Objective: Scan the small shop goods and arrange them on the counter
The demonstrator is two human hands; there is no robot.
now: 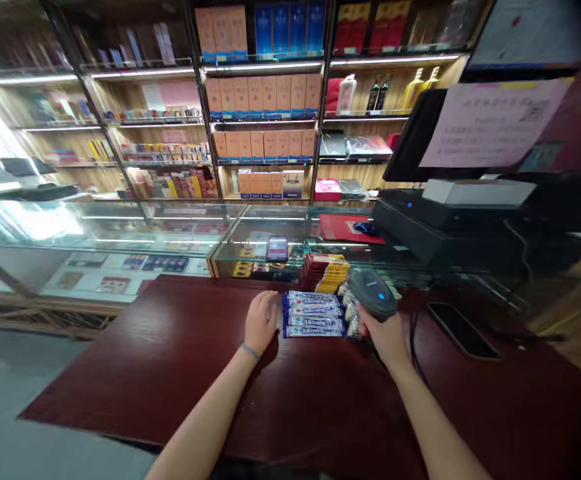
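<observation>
- On the near dark-red desk (170,373), blue-and-white packs (313,313) lie side by side between the hands, long axes running left to right.
- Left hand (260,322) lies flat and holds nothing, fingertips touching the packs' left ends.
- Right hand (388,337) has its grip closed round a scanner (372,293), just right of the packs.
- The pack lettering is too blurred to read.

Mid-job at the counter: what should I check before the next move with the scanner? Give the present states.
1. Grip: right hand closed around the scanner: ok.
2. Power: blue light on the scanner lit: ok.
3. Layout: blue packs flat, side by side on the counter: ok.
4. Support: left hand at the packs' left end: ok.
5. Barcode facing the scanner: cannot tell.
6. The cable lies clear of the black phone: ok.
</observation>
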